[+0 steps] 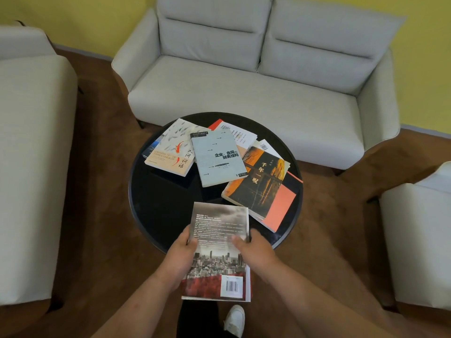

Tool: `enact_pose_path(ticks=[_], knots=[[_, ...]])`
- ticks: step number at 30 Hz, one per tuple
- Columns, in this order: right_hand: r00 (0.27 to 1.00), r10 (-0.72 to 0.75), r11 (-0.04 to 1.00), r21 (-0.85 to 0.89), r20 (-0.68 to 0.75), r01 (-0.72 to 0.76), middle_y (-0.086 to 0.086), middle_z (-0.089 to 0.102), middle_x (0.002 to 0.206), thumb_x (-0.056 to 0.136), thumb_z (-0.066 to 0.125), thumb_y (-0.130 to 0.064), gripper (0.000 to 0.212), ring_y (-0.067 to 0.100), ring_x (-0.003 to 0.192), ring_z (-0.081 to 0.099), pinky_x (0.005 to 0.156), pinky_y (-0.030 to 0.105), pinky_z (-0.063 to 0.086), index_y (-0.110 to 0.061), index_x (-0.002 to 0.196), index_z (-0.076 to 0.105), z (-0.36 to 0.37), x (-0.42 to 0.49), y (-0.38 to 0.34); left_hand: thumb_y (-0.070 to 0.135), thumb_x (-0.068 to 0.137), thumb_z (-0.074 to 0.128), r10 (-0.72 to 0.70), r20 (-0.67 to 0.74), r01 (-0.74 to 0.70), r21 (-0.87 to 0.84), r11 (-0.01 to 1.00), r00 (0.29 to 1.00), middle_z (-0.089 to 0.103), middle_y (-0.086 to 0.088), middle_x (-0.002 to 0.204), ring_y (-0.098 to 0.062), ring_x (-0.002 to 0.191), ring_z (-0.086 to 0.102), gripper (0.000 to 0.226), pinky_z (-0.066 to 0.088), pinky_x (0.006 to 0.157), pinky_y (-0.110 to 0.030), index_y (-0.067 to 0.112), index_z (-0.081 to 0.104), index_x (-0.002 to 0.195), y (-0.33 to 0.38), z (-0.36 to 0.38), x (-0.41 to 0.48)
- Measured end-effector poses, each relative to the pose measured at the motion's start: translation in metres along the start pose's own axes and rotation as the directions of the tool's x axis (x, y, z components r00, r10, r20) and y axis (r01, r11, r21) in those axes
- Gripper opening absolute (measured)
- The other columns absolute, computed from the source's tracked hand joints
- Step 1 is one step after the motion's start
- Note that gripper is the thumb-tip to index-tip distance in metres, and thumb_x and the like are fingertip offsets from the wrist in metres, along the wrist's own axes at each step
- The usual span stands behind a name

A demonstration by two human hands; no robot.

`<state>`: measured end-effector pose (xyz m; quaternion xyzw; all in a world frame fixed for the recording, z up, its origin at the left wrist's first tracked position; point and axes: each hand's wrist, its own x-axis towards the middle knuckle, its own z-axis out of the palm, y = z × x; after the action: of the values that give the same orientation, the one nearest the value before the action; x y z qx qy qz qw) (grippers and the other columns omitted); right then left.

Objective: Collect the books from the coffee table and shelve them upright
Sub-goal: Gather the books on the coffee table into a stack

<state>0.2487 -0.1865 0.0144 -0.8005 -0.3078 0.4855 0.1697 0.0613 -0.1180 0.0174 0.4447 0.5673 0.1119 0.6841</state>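
Round black coffee table (156, 211): left hand (181, 258) and right hand (255, 252) grasp a cityscape book (219, 242); remaining books (220, 157) lie straight ahead, right hand nearer the orange one (262, 180)

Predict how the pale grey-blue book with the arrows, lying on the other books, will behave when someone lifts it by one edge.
The grey-blue book looks like a thin paperback, so it will probably flex rather than stay stiff. It seems light for its size. It rests on the fish-cover book and the orange-cover book, so lifting it may shift those on the glossy black table.
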Motion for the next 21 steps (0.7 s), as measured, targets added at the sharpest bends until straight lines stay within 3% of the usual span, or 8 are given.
enact_pose_path(ticks=[2,4,6,8,11,14,18,21], knots=[[0.995,0.018,0.976,0.214,0.103,-0.039,0.003,0.06,0.138,0.102,0.054,-0.042,0.052,0.026,0.124,0.059,0.105,0.043,0.049,-0.02,0.147,0.041,0.01,0.006,0.009,0.014,0.106,0.04,-0.009,0.011,0.009,-0.039,0.999,1.0,0.073,0.002,0.115,-0.013,0.099,0.073,0.034,0.055,0.079,-0.028,0.037,0.054,0.128,0.001,0.008,0.0],[0.997,0.018,0.937,0.346,0.075,-0.043,0.001,0.063,0.136,0.104,0.053,-0.034,0.05,0.025,0.12,0.063,0.106,0.047,0.05,-0.025,0.151,0.038,0.02,0.01,0.017,0.009,0.105,0.04,-0.041,0.02,0.043,-0.115,0.992,0.999,0.073,-0.002,0.116,-0.02,0.1,0.073,0.037,0.057,0.077,-0.033,0.034,0.053,0.13,0.001,0.011,0.0],[0.996,0.047,0.874,0.479,0.08,-0.08,-0.001,0.066,0.132,0.103,0.055,-0.034,0.049,0.024,0.115,0.066,0.104,0.049,0.053,-0.031,0.15,0.041,0.024,0.013,0.025,0.007,0.104,0.041,-0.081,0.037,0.087,-0.211,0.974,0.996,0.073,-0.008,0.115,-0.029,0.101,0.073,0.038,0.058,0.074,-0.038,0.032,0.054,0.13,0.0,0.01,0.0],[0.99,0.055,0.817,0.564,0.13,-0.119,-0.002,0.071,0.126,0.102,0.057,-0.038,0.042,0.021,0.11,0.071,0.095,0.042,0.057,-0.03,0.142,0.05,0.024,0.01,0.029,0.011,0.103,0.044,-0.109,0.034,0.114,-0.249,0.962,0.993,0.072,-0.011,0.113,-0.03,0.098,0.071,0.034,0.056,0.072,-0.037,0.027,0.052,0.133,0.001,0.011,-0.004],[0.984,0.031,0.828,0.547,0.175,-0.124,-0.004,0.071,0.124,0.102,0.056,-0.04,0.034,0.015,0.107,0.071,0.081,0.026,0.055,-0.027,0.134,0.055,0.024,0.004,0.027,0.018,0.105,0.046,-0.108,0.02,0.11,-0.182,0.977,0.994,0.067,0.0,0.112,-0.016,0.095,0.066,0.03,0.049,0.066,-0.028,0.03,0.048,0.132,-0.003,0.015,-0.007],[0.985,-0.007,0.88,0.469,0.171,-0.074,-0.006,0.071,0.122,0.103,0.056,-0.038,0.032,0.011,0.106,0.07,0.077,0.021,0.052,-0.025,0.132,0.058,0.024,0.005,0.022,0.022,0.104,0.048,-0.12,-0.016,0.115,-0.175,0.978,0.993,0.07,0.001,0.114,-0.019,0.099,0.068,0.03,0.052,0.071,-0.032,0.032,0.052,0.132,-0.012,0.011,-0.008],[0.978,-0.015,0.952,0.303,0.208,-0.05,-0.006,0.073,0.115,0.099,0.059,-0.04,0.031,0.015,0.104,0.07,0.09,0.034,0.055,-0.025,0.126,0.065,0.033,0.015,0.004,0.019,0.103,0.051,-0.14,-0.077,0.121,-0.214,0.969,0.987,0.076,0.0,0.107,-0.02,0.093,0.074,0.026,0.054,0.074,-0.035,0.034,0.058,0.123,-0.018,-0.01,-0.015],[0.972,0.014,0.949,0.303,0.235,-0.087,-0.002,0.076,0.11,0.085,0.063,-0.047,0.039,0.021,0.101,0.073,0.096,0.046,0.057,-0.025,0.117,0.067,0.04,0.03,-0.017,0.018,0.103,0.051,-0.126,-0.113,0.103,-0.191,0.976,0.986,0.076,0.0,0.106,-0.015,0.087,0.075,0.023,0.054,0.07,-0.028,0.028,0.058,0.122,-0.011,-0.024,-0.012]])
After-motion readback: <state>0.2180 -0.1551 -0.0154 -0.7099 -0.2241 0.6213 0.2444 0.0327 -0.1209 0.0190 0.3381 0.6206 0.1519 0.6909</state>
